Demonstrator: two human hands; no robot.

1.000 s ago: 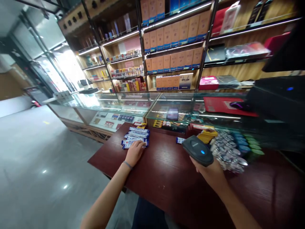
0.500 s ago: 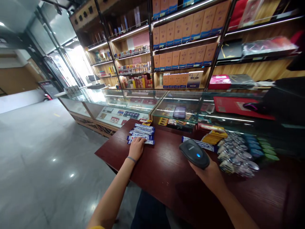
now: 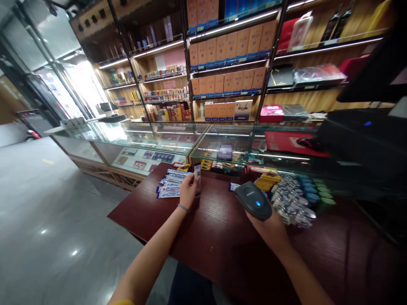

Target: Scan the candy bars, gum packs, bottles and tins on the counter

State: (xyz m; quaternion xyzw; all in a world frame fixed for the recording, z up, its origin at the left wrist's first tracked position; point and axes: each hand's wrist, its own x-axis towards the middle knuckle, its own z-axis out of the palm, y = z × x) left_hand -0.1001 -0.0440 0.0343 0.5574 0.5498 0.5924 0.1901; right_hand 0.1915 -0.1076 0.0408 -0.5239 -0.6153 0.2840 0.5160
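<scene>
My left hand (image 3: pixel 188 191) is closed around a slim blue-and-white packet (image 3: pixel 197 176), held upright with a pale panel facing right. Just left of that hand, several similar packets (image 3: pixel 170 188) lie in an overlapping row on the dark red-brown table (image 3: pixel 210 224). My right hand (image 3: pixel 270 226) grips a black barcode scanner (image 3: pixel 254 201) with a lit blue light on top. Its front end points away and to the left, toward the held packet. Partly hidden behind the scanner lies another blue-and-white packet (image 3: pixel 233 187).
Right of the scanner stand yellow packets (image 3: pixel 267 182), clear-topped containers (image 3: pixel 292 201), and blue and green ones (image 3: pixel 326 197). Along the table's far side runs a glass display counter (image 3: pixel 165 135). A dark monitor (image 3: pixel 365 67) rises at right. Shelves of orange boxes (image 3: pixel 222 84) line the back.
My left hand has picked a packet from the row, moved right and turned it upright. The scanner stays in my right hand. The whole view has shifted to the right.
</scene>
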